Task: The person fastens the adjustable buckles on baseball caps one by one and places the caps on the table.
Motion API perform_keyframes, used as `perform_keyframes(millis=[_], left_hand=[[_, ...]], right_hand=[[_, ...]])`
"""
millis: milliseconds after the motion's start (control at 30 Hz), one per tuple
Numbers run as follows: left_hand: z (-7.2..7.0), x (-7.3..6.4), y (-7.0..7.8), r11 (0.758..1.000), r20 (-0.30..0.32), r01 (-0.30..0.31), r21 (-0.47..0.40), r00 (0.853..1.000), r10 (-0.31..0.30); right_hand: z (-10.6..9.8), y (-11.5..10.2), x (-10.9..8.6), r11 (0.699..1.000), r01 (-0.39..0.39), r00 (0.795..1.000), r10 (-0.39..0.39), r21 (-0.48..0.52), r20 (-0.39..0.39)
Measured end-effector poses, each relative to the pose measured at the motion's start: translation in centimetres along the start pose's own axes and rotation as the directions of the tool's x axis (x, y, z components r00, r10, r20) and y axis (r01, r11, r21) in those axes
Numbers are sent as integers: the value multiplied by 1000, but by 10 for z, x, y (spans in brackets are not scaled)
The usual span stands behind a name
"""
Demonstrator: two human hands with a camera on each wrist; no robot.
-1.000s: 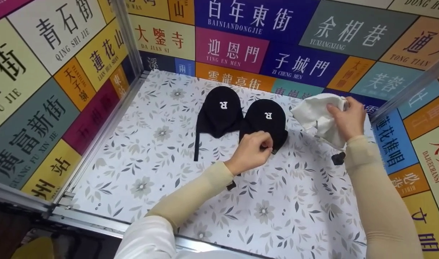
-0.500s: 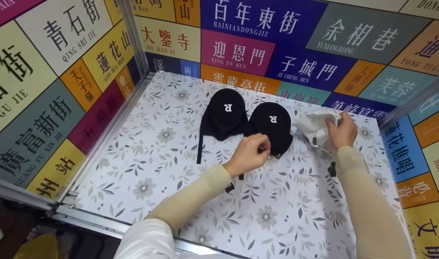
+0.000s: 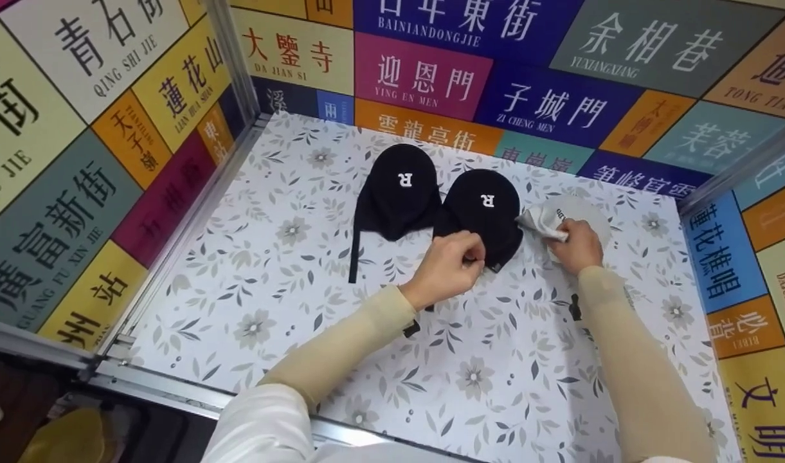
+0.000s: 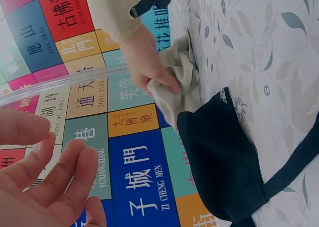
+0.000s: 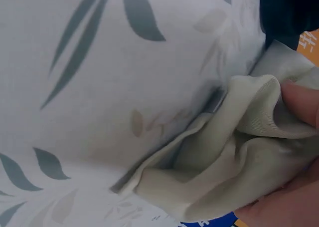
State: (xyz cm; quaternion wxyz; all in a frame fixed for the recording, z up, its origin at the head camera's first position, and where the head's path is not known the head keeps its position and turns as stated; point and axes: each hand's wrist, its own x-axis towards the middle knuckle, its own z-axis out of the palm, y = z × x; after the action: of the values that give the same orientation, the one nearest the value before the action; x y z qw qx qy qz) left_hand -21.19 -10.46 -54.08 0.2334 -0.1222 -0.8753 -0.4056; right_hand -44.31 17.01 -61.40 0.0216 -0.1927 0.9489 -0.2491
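My right hand point(image 3: 578, 249) grips an off-white cap point(image 3: 590, 217) at the table's right side, pinching its folded cloth. In the right wrist view the cap's cloth point(image 5: 209, 172) is bunched between thumb and fingers. To its left lies a black cap point(image 3: 482, 212) with a white R, and farther left a second black cap point(image 3: 397, 209) with the same letter. My left hand point(image 3: 445, 267) hovers over the near edge of the right black cap, hiding part of it. Its fingers are loosely bent with nothing between them, as the left wrist view shows.
A flower-patterned white cloth point(image 3: 257, 328) covers the table. Walls with coloured street-name panels point(image 3: 424, 71) stand at the back and both sides. A metal rail point(image 3: 164, 392) runs along the front edge. A black strap point(image 3: 353, 257) trails from the left cap.
My right hand has lowered and moved left with the off-white cap, which now sits close beside the right black cap, its crown showing on the table. The left hand has hardly moved.
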Motion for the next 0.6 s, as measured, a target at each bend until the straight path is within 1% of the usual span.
perform_keyframes(millis=[67,133,333,467,600], left_hand=[[0,0,0,1000,0,-2,3,1000,2],[0,-1,0,1000,3,-2,11,1000,2],[-4,-5,3,1000,-6,-11,28,1000,11],[-7,-4,6,999,-18,-26,28,999,26],[-10,-3,8,999,-37,-43,21,998,44]], right_hand=[[4,2,2,1000,8,999,-8,-13,37],[8,4,2,1000,6,998,-5,-22,57],[15,3,-8,999,38,998,-36,-27,45],[13,0,-11,999,36,998,-34,-34,58],[3,-4,-12,998,46,995,-43,-32,89]])
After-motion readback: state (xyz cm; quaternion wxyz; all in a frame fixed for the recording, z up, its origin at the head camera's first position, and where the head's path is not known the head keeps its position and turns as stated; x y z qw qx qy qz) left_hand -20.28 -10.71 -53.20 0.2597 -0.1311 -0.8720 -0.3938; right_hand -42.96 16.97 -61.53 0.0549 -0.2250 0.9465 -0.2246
